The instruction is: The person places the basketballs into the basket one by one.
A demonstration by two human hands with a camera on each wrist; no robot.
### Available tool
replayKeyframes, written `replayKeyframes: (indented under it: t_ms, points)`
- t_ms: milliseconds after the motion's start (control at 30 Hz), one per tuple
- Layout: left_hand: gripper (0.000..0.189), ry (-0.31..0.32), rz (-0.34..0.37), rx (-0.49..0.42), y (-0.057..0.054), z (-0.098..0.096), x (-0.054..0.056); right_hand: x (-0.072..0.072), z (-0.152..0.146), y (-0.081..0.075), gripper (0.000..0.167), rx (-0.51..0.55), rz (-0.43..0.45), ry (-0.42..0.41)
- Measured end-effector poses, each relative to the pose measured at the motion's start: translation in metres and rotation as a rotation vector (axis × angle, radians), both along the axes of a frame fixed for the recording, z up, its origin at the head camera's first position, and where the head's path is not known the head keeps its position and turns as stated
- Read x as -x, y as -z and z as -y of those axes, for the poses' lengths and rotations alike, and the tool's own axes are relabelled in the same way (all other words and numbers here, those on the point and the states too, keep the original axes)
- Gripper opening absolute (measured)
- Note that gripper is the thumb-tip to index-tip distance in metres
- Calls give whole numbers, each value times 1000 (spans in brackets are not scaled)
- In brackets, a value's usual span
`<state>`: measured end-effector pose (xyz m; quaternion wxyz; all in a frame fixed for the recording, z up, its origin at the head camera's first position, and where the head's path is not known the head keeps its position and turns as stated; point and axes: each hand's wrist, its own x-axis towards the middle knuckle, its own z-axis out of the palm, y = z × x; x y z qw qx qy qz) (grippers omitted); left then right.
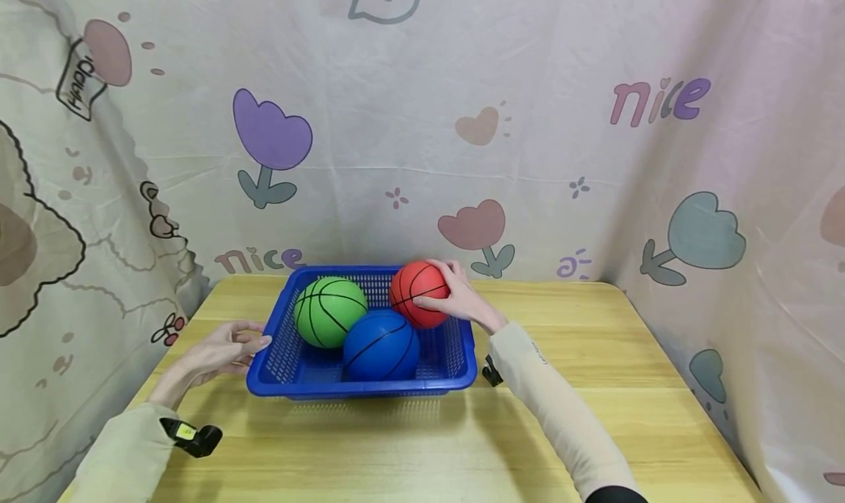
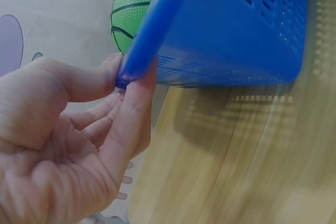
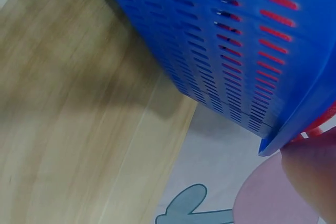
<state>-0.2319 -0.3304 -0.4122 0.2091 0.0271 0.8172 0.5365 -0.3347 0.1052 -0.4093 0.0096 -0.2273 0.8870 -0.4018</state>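
A blue plastic basket [image 1: 361, 389] with slotted walls holds three small basketballs. The green basketball [image 1: 330, 312] lies at its back left, the blue basketball [image 1: 381, 346] at the front middle, and the red basketball [image 1: 417, 292] at the back right. My left hand [image 1: 227, 349] pinches the basket's left rim between thumb and fingers, as the left wrist view shows close up. My right hand [image 1: 457, 295] grips the red basketball from its right side, thumb in front and fingers over the top. In the right wrist view, red shows through the basket's slots.
The basket is on a light wooden table [image 1: 581, 415]. A pale printed curtain [image 1: 409, 122] with flowers and words hangs behind the table and along both sides. Each sleeve has a small black camera [image 1: 201, 440] at the wrist.
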Motion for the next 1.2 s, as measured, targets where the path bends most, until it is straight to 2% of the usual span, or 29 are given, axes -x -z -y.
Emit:
replayKeyframes:
  t_ms: [333, 767, 1200]
  points:
    - [70, -2, -7, 23, -3, 1, 0, 2, -2, 3, 79, 2, 15, 4]
    - [69, 2, -7, 17, -2, 1, 1, 1, -3, 7, 76, -179, -73, 62]
    - [68, 0, -19, 39, -1, 0, -1, 0, -4, 13, 76, -240, -88, 44]
